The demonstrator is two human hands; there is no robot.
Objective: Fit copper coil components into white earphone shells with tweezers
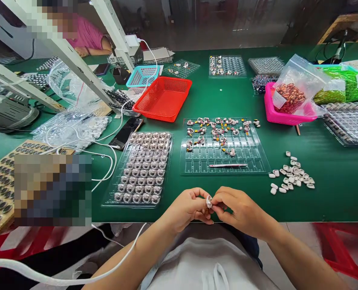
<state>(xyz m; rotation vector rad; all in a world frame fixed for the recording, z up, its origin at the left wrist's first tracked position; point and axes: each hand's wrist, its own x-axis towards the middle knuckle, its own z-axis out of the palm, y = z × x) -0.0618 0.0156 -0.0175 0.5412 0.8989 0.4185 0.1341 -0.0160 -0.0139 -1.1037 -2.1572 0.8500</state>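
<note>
At the table's front edge, my left hand (185, 208) pinches a small pearly-white curved piece (209, 201) that resembles an earbud shell. The fingertips of my right hand (242, 207) press on the same piece from the other side. Fingers cover part of it. Beyond my hands lies a clear tray (197, 166) partly filled with small wired assemblies (218, 131), white with yellow and red bits. Tweezers (228, 165) rest across its front. A second clear tray (165, 172) to the left holds rows of shiny rounded shells (141, 181). Loose white caps (290, 181) are scattered right of my hands.
A red basket (167, 114) and a phone (127, 133) sit behind the left tray. White cables (111, 161) loop beside it. A pink basket (294, 117) with a bag of copper-coloured parts (289, 96) stands back right. Across the table, a person in a pink sleeve (90, 36) sits.
</note>
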